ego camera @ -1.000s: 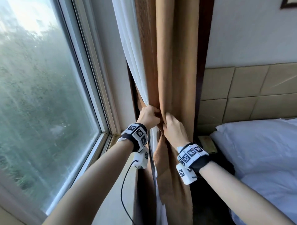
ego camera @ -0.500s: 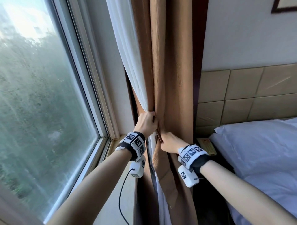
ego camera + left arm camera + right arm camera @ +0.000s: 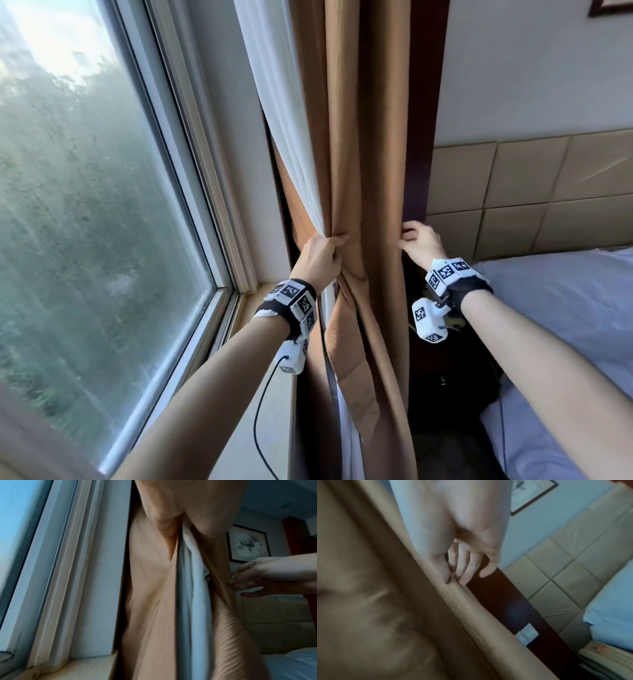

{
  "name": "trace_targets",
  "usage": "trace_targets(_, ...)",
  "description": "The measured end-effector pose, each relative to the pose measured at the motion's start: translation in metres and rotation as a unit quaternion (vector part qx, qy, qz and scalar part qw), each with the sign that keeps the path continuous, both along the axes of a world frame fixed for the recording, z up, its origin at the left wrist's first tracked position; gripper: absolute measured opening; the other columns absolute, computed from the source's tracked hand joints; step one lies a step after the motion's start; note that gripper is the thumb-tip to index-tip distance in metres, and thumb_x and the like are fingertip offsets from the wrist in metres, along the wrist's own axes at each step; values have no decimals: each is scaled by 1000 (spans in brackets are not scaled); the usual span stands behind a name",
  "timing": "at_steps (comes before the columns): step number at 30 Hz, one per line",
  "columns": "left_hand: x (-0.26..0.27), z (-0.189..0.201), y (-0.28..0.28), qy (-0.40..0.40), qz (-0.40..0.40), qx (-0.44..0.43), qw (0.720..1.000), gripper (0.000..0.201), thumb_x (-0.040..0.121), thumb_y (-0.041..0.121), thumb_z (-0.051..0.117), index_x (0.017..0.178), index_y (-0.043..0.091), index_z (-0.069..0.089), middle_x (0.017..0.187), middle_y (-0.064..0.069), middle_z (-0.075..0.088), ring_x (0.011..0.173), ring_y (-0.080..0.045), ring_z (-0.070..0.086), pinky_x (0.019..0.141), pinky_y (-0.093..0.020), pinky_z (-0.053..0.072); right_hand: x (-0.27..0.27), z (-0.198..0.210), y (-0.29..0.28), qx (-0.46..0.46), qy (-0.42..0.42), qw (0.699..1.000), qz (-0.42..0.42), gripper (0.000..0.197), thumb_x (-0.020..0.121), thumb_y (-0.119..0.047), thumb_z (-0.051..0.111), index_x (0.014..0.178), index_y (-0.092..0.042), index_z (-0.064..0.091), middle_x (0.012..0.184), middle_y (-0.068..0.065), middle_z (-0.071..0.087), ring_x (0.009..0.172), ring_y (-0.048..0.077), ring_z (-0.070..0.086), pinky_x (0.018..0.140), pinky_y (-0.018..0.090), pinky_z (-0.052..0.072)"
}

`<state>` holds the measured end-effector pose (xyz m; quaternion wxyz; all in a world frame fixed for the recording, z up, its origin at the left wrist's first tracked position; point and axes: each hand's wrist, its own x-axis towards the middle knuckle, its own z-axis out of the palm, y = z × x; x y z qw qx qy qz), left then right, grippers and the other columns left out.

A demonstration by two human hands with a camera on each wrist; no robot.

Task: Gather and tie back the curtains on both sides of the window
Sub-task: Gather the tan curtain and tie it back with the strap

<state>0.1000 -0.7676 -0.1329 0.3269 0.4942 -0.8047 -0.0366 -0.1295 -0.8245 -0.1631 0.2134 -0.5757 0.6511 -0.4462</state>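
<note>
**Curtains: right-side bundle half gathered, not tied**

Left of frame: window point(image 3: 85, 205), sill point(image 3: 253, 298) under it. No curtain there in view, so the other side can't be judged.

Centre: brown curtain point(image 3: 346, 154) hangs as a bunched column, white sheer point(image 3: 274, 102) on its window-side edge. Left hand point(image 3: 317, 258) has its grip closed on the sheer and the front brown folds together, fingers curled round the bunch at mid frame. A loose brown strip point(image 3: 356, 387) hangs below that hand, possibly the tieback; can't confirm.

Right of centre: right hand point(image 3: 419, 240) is at the bundle's far edge against the dark wood trim point(image 3: 424, 120). Wrist view shows fingertips point(image 3: 464, 578) pressed along the edge fold, fingers mostly straight, nothing clasped. Grip there is open.

Right of frame: padded headboard point(image 3: 531, 181), bed point(image 3: 565, 308).

Risks, my read:
- Far-edge folds are only pushed, not held. They could spring back out once the hand lifts.
- One-handed hold on slick sheer plus heavy fabric: sheer may slip free when the tie goes round.
- Tie wrapped with rear folds missed gives a lopsided bundle.
</note>
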Motion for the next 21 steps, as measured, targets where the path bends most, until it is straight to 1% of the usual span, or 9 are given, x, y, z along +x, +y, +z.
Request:
trace_targets(2,-3,0,-4,34,26,20,999,51,84,1,43,130,14,60,107,-19,70,96,-35,65,90,-30,51,12,2,11,-33,35,999,0,10,79,-20,65,86,-14,65,78,2,71,81,26,66,71,32,51)
trace_targets(5,-5,1,-6,58,45,20,997,50,81,3,45,126,10,62,104,-22,70,97,-38,63,91,-34,50,39,-4,39,-49,76,995,41,20,78,-26,61,77,-6,59,69,9,65,71,30,61,67,36,48)
trace_targets(8,-2,3,-11,64,47,22,997,44,78,7,49,118,11,68,95,-20,72,91,-35,65,85,-33,52,66,-13,65,-61,138,984,90,20,82,-24,58,82,-5,54,79,13,64,75,32,60,70,37,51)
trace_targets(11,-2,4,-10,93,26,29,995,30,86,31,52,89,13,76,67,-11,69,65,-24,62,68,-32,54,84,-21,69,-83,217,966,117,14,90,-19,49,99,-9,49,87,18,65,82,38,64,71,43,53)
trace_targets(13,-3,5,-6,109,21,42,993,49,87,53,51,68,12,71,51,-5,59,52,-19,52,57,-29,50,93,-21,67,-77,245,960,110,19,93,-14,43,110,-7,50,92,22,65,88,41,63,73,45,52)
trace_targets(15,-3,6,-5,102,26,51,993,56,84,61,55,53,15,58,45,3,50,45,-13,46,47,-21,42,101,-17,67,-47,269,954,121,25,94,-11,39,117,-6,49,97,23,64,91,42,62,74,43,50)
trace_targets(17,0,5,-11,80,48,51,994,47,84,43,63,49,15,48,49,-2,50,52,-21,54,48,-24,40,106,-12,68,-40,288,946,142,23,93,-9,39,113,-4,50,99,23,63,93,42,61,74,41,48)
trace_targets(19,6,2,-18,76,81,59,992,35,82,18,58,51,13,43,57,-12,52,64,-37,57,52,-29,42,106,-12,69,-43,304,934,185,19,89,-10,41,104,-9,52,103,19,62,96,40,60,76,38,47)
trace_targets(21,12,1,-19,56,93,65,992,23,79,7,52,57,9,45,63,-17,53,68,-42,57,55,-32,42,98,-15,62,-25,302,925,228,27,84,-13,41,105,-16,58,110,10,63,102,34,61,84,37,50)
